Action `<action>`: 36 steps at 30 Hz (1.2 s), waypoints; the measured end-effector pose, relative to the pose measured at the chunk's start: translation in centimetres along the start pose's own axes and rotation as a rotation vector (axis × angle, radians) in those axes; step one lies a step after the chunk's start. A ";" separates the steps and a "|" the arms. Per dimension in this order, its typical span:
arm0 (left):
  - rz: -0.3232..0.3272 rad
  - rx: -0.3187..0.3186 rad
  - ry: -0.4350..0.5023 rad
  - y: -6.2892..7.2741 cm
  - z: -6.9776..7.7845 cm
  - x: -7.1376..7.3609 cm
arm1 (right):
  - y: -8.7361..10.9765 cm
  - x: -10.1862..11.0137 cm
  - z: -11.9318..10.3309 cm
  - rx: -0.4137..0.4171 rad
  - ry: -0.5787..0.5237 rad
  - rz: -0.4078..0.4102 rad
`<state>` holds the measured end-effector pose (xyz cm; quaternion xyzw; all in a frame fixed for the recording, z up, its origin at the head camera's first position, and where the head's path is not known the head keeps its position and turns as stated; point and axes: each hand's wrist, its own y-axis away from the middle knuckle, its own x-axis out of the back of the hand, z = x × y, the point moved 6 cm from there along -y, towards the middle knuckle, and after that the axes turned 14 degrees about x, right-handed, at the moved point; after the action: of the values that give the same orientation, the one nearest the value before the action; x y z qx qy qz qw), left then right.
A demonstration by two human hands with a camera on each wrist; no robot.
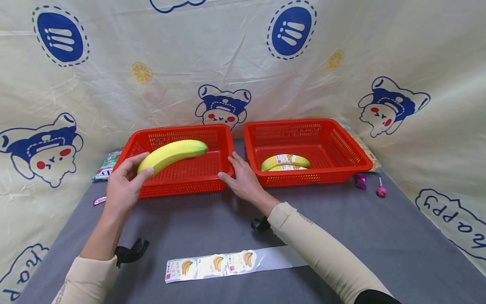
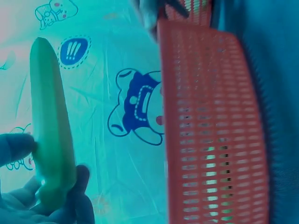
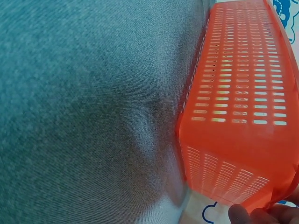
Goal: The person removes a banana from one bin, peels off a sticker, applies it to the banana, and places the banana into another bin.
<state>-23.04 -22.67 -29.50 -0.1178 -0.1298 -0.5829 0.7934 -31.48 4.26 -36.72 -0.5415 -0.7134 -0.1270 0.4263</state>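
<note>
My left hand (image 1: 127, 181) grips a yellow banana (image 1: 172, 154) near one end, thumb in front, holding it over the left red basket (image 1: 182, 185). No label shows on this banana (image 2: 49, 107), and its far tip is greenish. With thumb and fingers on either side of the rim, my right hand (image 1: 244, 179) holds the left basket's near right corner. In the right wrist view, fingertips (image 3: 238, 214) show at the end of that basket (image 3: 238, 135). Yellowish patches show through its slots; I cannot tell what they are.
In the right red basket (image 1: 307, 179) lie bananas (image 1: 286, 160) bearing stickers. A strip of banana labels (image 1: 216, 266) lies on the grey table near me. Wrapped sweets (image 1: 360, 181), a lollipop (image 1: 381, 190) and snack packets (image 1: 108, 166) sit beside the baskets. A printed cloth hangs behind.
</note>
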 end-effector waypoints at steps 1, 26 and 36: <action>-0.013 -0.007 -0.027 0.6 -0.4 0.0 | 0.0 0.0 0.0 -0.002 0.000 -0.001; -0.310 -0.037 -0.519 3.7 -7.4 -7.9 | -0.3 0.1 0.0 0.006 0.001 -0.014; -0.412 -0.152 -0.576 3.3 -5.3 -13.5 | -0.3 -0.1 0.0 0.018 0.012 -0.028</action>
<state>-23.44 -11.42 -39.28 -0.3074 -0.3254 -0.6813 0.5792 -31.72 4.06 -36.67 -0.5271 -0.7194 -0.1298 0.4334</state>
